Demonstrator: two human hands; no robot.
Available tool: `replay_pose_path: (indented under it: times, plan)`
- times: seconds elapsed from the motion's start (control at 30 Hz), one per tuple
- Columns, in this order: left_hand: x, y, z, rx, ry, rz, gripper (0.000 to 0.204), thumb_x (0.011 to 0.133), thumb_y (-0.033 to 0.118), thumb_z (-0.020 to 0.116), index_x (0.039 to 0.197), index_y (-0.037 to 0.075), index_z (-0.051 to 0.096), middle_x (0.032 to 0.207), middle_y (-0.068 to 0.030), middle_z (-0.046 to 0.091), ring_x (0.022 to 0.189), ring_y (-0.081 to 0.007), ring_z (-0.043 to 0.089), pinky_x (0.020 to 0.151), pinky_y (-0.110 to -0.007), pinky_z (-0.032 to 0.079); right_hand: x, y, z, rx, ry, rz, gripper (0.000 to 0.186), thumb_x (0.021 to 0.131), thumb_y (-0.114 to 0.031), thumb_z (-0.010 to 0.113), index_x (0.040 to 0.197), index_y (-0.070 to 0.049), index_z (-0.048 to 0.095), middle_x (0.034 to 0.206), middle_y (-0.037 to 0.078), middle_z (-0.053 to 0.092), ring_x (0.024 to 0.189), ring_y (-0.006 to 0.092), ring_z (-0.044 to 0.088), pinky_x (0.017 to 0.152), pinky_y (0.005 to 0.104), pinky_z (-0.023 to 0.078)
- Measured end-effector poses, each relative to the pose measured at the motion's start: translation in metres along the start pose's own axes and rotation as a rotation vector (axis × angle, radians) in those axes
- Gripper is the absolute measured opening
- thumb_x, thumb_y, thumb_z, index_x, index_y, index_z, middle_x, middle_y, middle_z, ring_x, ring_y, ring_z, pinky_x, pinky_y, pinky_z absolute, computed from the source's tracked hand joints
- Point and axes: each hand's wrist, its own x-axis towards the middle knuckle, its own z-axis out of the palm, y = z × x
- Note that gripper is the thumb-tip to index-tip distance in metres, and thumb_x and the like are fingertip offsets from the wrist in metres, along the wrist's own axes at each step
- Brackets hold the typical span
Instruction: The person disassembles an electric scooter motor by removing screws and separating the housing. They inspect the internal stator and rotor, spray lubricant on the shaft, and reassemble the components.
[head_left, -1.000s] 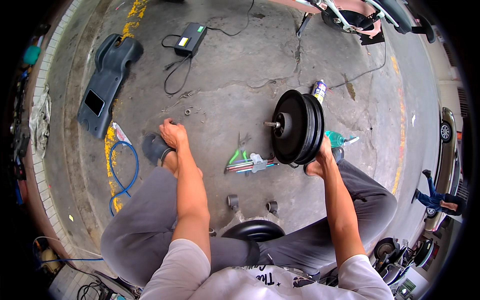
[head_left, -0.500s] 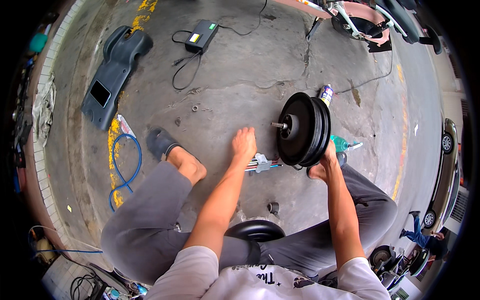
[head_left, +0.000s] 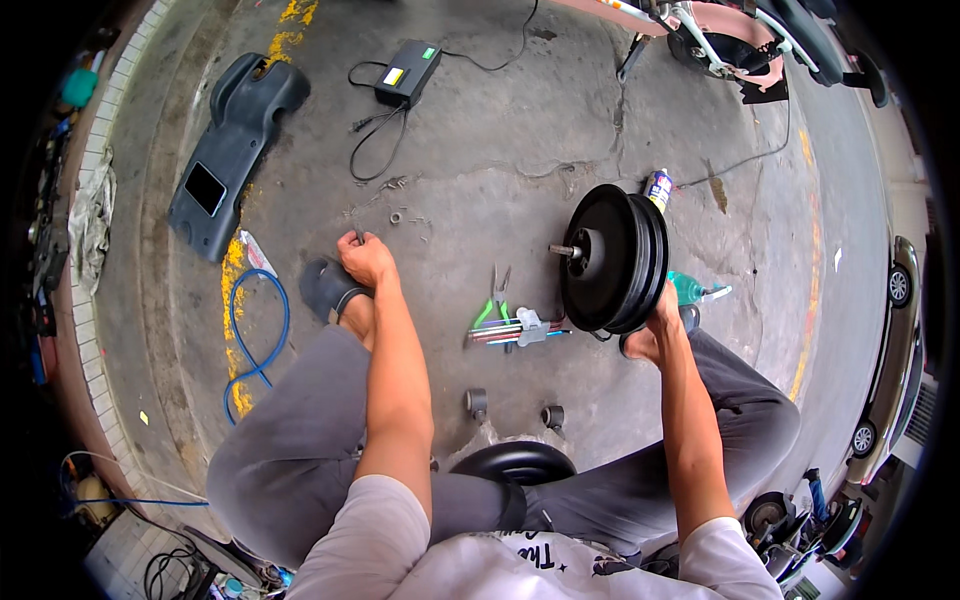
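Note:
A black wheel hub (head_left: 600,265) stands upright on its rim at the right, its metal axle (head_left: 565,250) pointing left. My right hand (head_left: 662,312) grips the lower right edge of the hub. Out by my left foot, my left hand (head_left: 368,260) is low over the floor, fingers pinched on a small dark metal piece (head_left: 360,237), too small to name. Past that hand lie a ring-shaped nut (head_left: 396,218) and several loose bolts. Between my arms are green-handled pliers (head_left: 498,292) and a hex key set in a grey holder (head_left: 533,328).
A spray can (head_left: 659,189) and a green bottle (head_left: 688,288) stand beyond the hub. Farther off are a black charger (head_left: 408,72) with cables, a dark plastic cover (head_left: 228,160) bearing a phone, and a pink scooter (head_left: 725,40). A blue hose (head_left: 285,320) curls near my left foot.
My left hand has swung left from beside the hex key set to the small metal parts, uncovering the pliers. My right hand still holds the wheel hub in place.

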Motion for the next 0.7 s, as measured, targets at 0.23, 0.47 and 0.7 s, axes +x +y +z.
replay_pose_path:
  times: [0.23,0.47,0.7]
  plan:
    - [-0.061,0.022,0.014,-0.218,-0.354,0.269,0.027,0.085,0.011,0.073,0.112,0.008,0.07,0.105,-0.0102,0.068,0.103,-0.0286,0.065,0.094,-0.042,0.05,-0.002,0.001,-0.001,0.052,0.046,0.011,0.027,0.099,-0.01,0.062,0.125,-0.006,0.067,0.104,0.005,0.075,0.086,0.0176,0.072,0.074,0.0311,0.059]
    - [-0.092,0.028,0.026,0.152,-0.181,0.505,0.033,0.082,0.009,0.076,0.114,0.013,0.071,0.115,-0.0107,0.063,0.113,-0.0326,0.059,0.098,-0.043,0.048,-0.001,0.006,-0.011,0.037,0.075,0.006,0.026,0.098,-0.01,0.063,0.124,-0.004,0.066,0.105,0.005,0.074,0.089,0.0171,0.072,0.076,0.0306,0.059]
    - [-0.041,0.01,0.026,0.13,-0.268,0.486,0.024,0.083,0.007,0.074,0.106,0.011,0.069,0.109,-0.0115,0.062,0.105,-0.0343,0.061,0.091,-0.045,0.05,-0.001,-0.003,0.003,0.042,0.02,0.025,0.027,0.102,-0.014,0.057,0.126,-0.005,0.065,0.108,0.006,0.074,0.092,0.0184,0.072,0.079,0.0315,0.06]
